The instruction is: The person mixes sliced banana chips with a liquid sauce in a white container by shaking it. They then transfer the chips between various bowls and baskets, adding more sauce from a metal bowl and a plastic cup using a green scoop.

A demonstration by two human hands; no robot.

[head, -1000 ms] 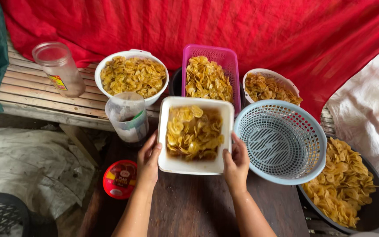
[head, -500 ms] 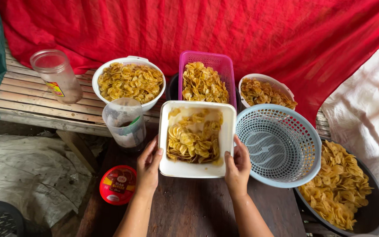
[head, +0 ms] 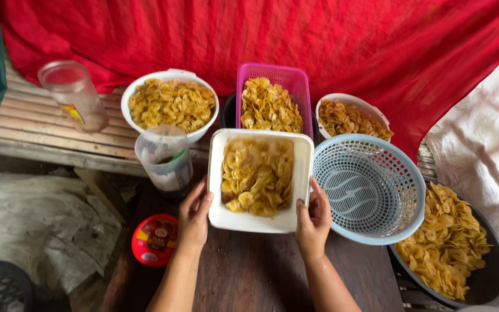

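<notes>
As both hands (head: 194, 216) clasp it, square white tub (head: 259, 219), ridged chips (head: 258, 179)

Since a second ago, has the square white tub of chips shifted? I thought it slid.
Cannot tell: the square white tub sits by the blue basket and the pink basket as before; only the view shifted.

Both bare forearms reach up from six o'clock. The left hand (head: 193, 215) sits at about seven o'clock, fingers curled and thumb raised; the right hand (head: 313, 219) at five o'clock, fingers clasped, mirroring it.
</notes>
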